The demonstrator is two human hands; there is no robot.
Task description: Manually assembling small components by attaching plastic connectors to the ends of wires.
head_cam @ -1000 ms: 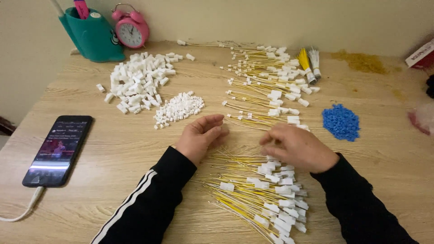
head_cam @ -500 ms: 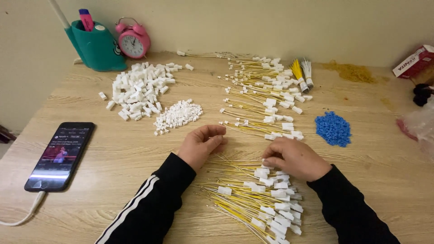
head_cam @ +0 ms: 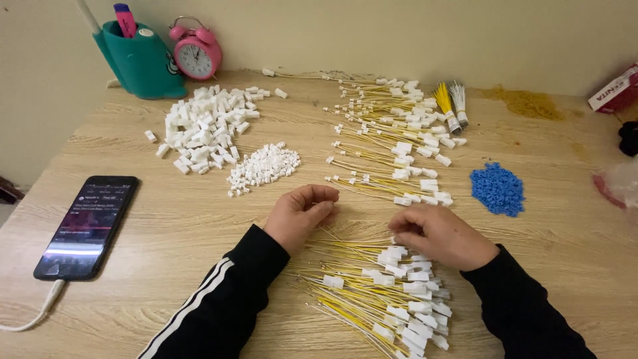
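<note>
**A:** Yellow wires with white plugs on their ends are what I have in front of me on the head view. A loose bundle of them (head_cam: 379,292) lies near, between the two black sleeves, on the wooden table (head_cam: 166,252).

**B:** And the hands?

**A:** My left hand (head_cam: 302,216) is curled, thumb and fingertips pinched together at the far left edge of that bundle. I cannot tell whether a wire end sits in the pinch; it is too small to see. My right hand (head_cam: 438,234) lies knuckles up on the far right of the bundle, fingers bent down onto the white plugs, touching them. Whether it grips one I cannot tell.

**B:** What lies farther out?

**A:** Beyond the hands, a second spread of the same wires in rows (head_cam: 392,143). Right of that, a small heap of blue pieces (head_cam: 498,189). To the left, a heap of small white connectors (head_cam: 262,167) and, farther still, a heap of larger white housings (head_cam: 206,126).

**B:** Anything else?

**A:** A black phone (head_cam: 90,226) on a cable at the near left, its screen lit. At the far left, a teal pen holder (head_cam: 139,63) with a pink alarm clock (head_cam: 196,56) just beside it.
</note>
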